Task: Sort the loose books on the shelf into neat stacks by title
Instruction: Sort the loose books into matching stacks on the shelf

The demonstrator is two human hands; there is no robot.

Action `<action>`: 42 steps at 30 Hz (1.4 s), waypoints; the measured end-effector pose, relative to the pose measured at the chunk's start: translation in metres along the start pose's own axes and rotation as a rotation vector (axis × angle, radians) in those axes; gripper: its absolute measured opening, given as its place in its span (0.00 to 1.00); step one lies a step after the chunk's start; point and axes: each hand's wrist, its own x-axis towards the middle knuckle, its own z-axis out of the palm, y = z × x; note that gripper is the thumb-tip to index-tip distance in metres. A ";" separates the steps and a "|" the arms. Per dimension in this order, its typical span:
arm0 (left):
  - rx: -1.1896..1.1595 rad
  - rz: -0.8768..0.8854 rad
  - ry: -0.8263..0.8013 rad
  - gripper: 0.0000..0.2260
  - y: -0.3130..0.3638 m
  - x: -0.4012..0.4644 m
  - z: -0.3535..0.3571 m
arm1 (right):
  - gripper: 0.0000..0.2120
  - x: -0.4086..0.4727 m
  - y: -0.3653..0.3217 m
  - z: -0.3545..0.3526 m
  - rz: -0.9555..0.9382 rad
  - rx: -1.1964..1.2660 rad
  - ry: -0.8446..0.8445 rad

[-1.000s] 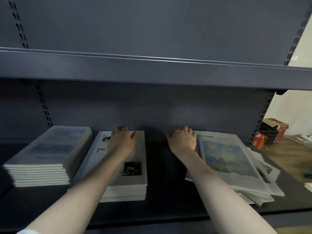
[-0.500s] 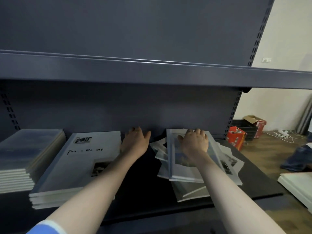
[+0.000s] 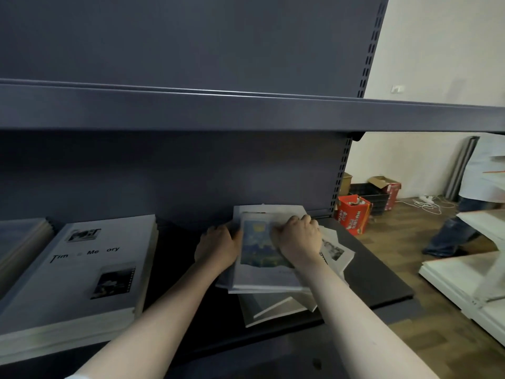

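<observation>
A messy pile of loose books (image 3: 276,307) lies on the dark shelf (image 3: 379,285) at the right. On top sits a book with a blue painted cover (image 3: 259,250). My right hand (image 3: 297,239) lies on that cover with its fingers curled over the far part. My left hand (image 3: 217,246) is against the pile's left edge, fingers bent around it. Whether either hand truly grips a book is unclear. A neat stack titled "Time Memory" (image 3: 82,272) stands to the left, and another stack (image 3: 21,242) shows at the far left edge.
The upper shelf board (image 3: 246,108) overhangs the work area. Right of the shelf are red cardboard boxes (image 3: 352,214) on a wooden floor, a person's legs (image 3: 451,236), cables, and white boards (image 3: 464,277) at the lower right.
My view has swung right. Both hands left the spots beside the neat stack and moved onto the loose pile; the left hand now touches the pile's left edge and the right hand sits on the blue cover.
</observation>
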 end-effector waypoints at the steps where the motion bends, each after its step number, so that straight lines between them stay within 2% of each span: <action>1: 0.011 -0.002 0.001 0.25 0.001 -0.001 0.003 | 0.29 0.001 0.001 0.000 -0.003 -0.003 0.006; 8: -0.062 -0.044 -0.040 0.24 0.018 -0.001 0.010 | 0.37 0.009 0.013 0.001 0.001 0.044 -0.013; 18: -0.142 -0.036 -0.040 0.32 0.014 0.000 0.006 | 0.41 0.010 0.015 0.001 0.005 0.145 0.001; 22: -0.134 -0.015 -0.034 0.27 0.013 -0.002 0.001 | 0.37 0.009 0.016 0.001 -0.017 0.233 0.000; 25: -0.088 -0.040 -0.018 0.24 0.013 -0.002 -0.003 | 0.40 0.007 0.013 -0.001 -0.007 0.262 -0.023; 31: -0.076 -0.094 0.054 0.25 0.016 -0.010 -0.013 | 0.35 0.003 0.007 -0.006 0.000 0.294 -0.062; 36: -0.230 -0.055 0.114 0.23 0.016 -0.016 -0.020 | 0.31 0.000 -0.003 -0.004 0.011 0.393 -0.105; 42: -0.515 -0.010 0.259 0.16 -0.020 -0.034 -0.039 | 0.32 -0.015 -0.035 -0.009 -0.096 0.500 -0.105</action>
